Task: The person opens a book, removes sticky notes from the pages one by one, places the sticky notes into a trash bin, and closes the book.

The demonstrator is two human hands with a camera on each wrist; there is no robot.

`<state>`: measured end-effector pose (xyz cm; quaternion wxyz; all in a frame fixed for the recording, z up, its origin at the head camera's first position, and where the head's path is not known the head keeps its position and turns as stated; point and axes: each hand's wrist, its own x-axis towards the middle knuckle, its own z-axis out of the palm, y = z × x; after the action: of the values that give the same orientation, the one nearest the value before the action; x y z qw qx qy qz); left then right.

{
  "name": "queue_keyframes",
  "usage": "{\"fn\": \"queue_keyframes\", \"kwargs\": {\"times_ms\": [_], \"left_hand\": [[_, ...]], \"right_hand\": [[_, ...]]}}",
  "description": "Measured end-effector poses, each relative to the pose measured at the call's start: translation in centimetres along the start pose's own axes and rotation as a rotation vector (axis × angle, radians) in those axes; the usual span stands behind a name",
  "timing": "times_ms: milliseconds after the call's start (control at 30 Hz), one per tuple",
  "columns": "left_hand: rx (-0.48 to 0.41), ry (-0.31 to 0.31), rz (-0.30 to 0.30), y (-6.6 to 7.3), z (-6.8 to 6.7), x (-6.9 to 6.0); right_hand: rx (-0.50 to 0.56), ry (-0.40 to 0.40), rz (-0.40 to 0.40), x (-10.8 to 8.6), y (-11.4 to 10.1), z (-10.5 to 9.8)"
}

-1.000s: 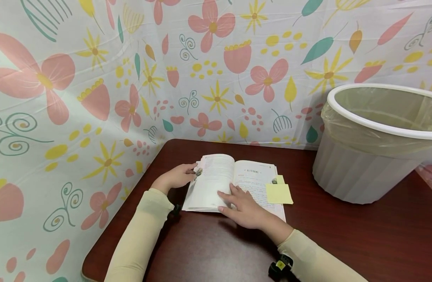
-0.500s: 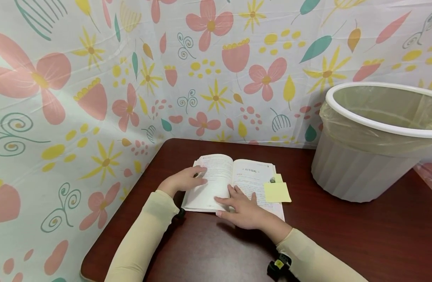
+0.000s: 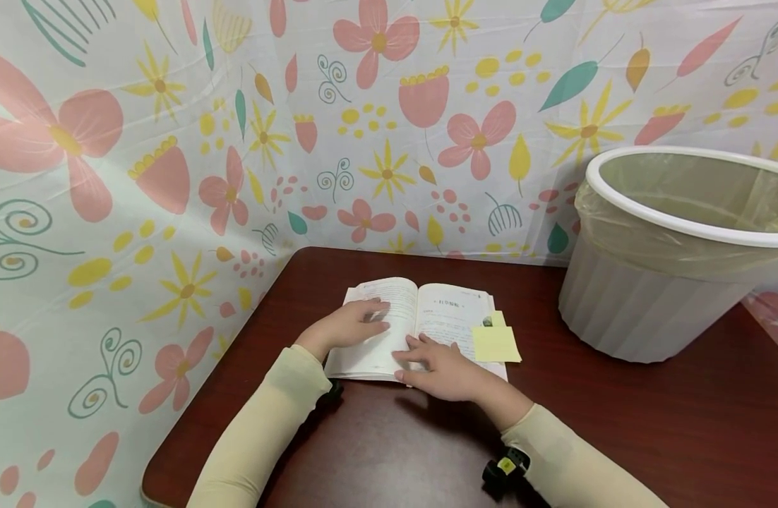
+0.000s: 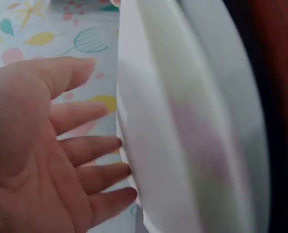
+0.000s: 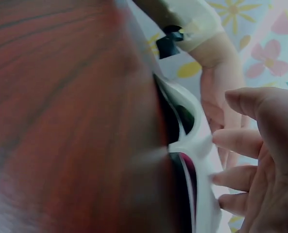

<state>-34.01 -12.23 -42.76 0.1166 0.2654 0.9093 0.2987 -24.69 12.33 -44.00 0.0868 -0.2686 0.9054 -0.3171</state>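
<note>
An open book [image 3: 451, 310] lies on the dark red table. Over its left page is the left hand [image 3: 347, 327], fingers extended; in the left wrist view the fingertips of the left hand [image 4: 61, 145] touch the white page [image 4: 148, 121]. The right hand [image 3: 443, 368] rests with spread fingers near the lower middle of the book, and in the right wrist view the right hand [image 5: 265, 165] has its fingertips against the pages [image 5: 209, 179]. A yellow sticky note [image 3: 495, 343] is on the right page's outer edge, with a smaller yellow tab [image 3: 498, 319] above it.
A large ribbed bin [image 3: 637, 303] with a white rim and a clear liner stands on the table [image 3: 376, 451] at the right. Floral cloth [image 3: 389, 127] hangs behind the table and along its left side. Both wrists wear black devices.
The left hand has moved right from the book's left edge over the left page. The right hand has stayed near the lower middle, with only a small shift.
</note>
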Motion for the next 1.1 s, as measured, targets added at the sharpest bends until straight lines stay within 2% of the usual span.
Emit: {"fn": "queue_keyframes", "kwargs": {"times_ms": [267,400,533,667,767,933,1100], "left_hand": [[-0.065,0.044,0.128,2.1,0.7,0.5],[-0.067,0.042,0.151,3.0,0.9,0.5],[-0.065,0.013,0.152,3.7,1.0,0.3],[-0.068,-0.047,0.176,4.7,1.0,0.4],[-0.005,-0.096,0.169,5.4,0.9,0.9],[0.151,-0.188,0.108,6.9,0.6,2.0],[0.259,-0.258,0.068,7.9,0.5,3.6]], "right_hand": [[0.092,-0.02,-0.105,-0.8,1.2,-2.2],[0.088,-0.005,-0.144,-1.4,2.5,-3.4],[0.069,0.029,-0.122,-2.2,3.7,-4.6],[0.05,0.057,-0.082,-3.1,4.9,-5.7],[0.054,0.064,-0.056,-3.6,5.7,-6.4],[0.06,0.081,-0.04,-3.9,6.6,-7.1],[0.041,0.081,-0.031,-3.8,7.6,-7.4]]}}
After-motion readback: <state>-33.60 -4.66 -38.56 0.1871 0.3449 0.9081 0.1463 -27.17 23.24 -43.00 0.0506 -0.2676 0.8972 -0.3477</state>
